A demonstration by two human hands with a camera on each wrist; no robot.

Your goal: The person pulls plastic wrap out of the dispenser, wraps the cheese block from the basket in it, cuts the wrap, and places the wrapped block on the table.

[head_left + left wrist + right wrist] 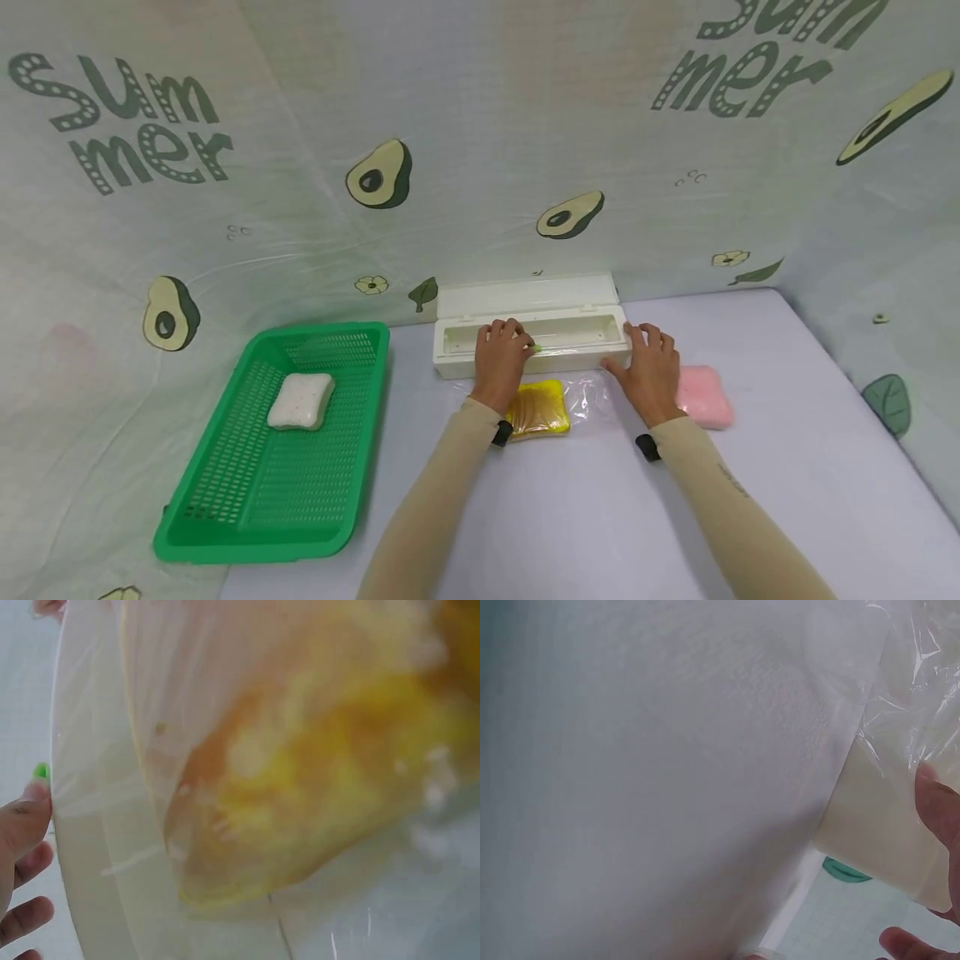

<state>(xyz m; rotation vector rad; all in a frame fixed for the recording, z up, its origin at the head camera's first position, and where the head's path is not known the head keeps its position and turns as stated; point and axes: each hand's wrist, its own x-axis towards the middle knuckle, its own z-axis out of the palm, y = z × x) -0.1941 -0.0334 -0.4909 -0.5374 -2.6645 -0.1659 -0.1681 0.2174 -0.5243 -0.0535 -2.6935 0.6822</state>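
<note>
A long white cling film dispenser (577, 362) lies with its lid (525, 293) raised at the back of the table. My left hand (498, 362) is at its front edge, pinching a small green slide cutter (536, 347). My right hand (651, 375) grips the dispenser's right end, thumb on the front and fingers around the corner. Clear cling film (588, 398) spreads from the front edge over the table. On it is a yellow, slice-shaped block (551, 406), partly hidden by my left wrist; the film covers it in the left wrist view.
A green perforated basket (292, 483) stands at the left, holding a white speckled block (300, 402). Just right of my right hand lies a pink block (705, 398). A printed cloth (465, 125) hangs right behind the dispenser, over the white tabletop (555, 517).
</note>
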